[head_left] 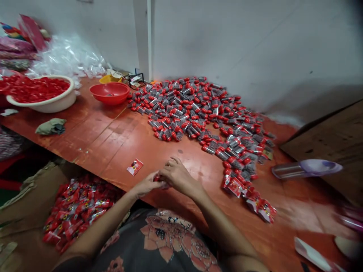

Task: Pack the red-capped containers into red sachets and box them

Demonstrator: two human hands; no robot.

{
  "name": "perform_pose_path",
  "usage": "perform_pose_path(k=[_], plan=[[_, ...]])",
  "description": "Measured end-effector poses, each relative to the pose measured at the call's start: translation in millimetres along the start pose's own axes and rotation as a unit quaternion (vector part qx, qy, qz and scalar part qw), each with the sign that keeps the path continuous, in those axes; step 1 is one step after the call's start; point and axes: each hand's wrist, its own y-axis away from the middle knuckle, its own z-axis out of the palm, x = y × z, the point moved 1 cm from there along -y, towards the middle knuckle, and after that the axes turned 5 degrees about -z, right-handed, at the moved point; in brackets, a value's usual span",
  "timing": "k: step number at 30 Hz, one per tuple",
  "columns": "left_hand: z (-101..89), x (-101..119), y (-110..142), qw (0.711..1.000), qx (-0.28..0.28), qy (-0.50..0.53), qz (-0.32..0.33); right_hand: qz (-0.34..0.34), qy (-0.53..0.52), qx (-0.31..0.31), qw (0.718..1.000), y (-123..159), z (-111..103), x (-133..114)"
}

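Observation:
My left hand (pixel 147 184) and my right hand (pixel 177 175) meet above the orange-red table (pixel 99 139), both pinching a small red item (pixel 159 178) that my fingers mostly hide. A small red printed card (pixel 135 167) lies just beyond my left hand. Past my right hand spreads a large heap of small clear packets with red ends (pixel 198 113). Red foil sachets (pixel 235 187) lie along the heap's near edge, to the right of my right hand. Many more red foil sachets (pixel 76 207) lie below the table edge, under my left forearm.
A white basin of red pieces (pixel 42 92), a red plastic bowl (pixel 109 92) and a yellow bowl (pixel 110 79) stand at the far left. Nearby are a crumpled cloth (pixel 51 126) and clear plastic bags (pixel 68 56). A metal-and-lilac scoop (pixel 306 169) lies right, beside a wooden board (pixel 326 143).

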Motion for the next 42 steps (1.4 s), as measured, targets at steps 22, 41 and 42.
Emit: perform_pose_path(k=[22,41,42], plan=[[16.0,0,-67,0.939,0.188,0.287,-0.037,0.188,0.141,0.081,0.969,38,31,148],[54.0,-21,-76,0.97,0.122,0.201,-0.064,0.379,-0.396,0.453,0.703,89,65,46],[54.3,-22,-74,0.966,0.13,0.212,-0.072,0.384,-0.386,0.456,0.704,91,64,45]])
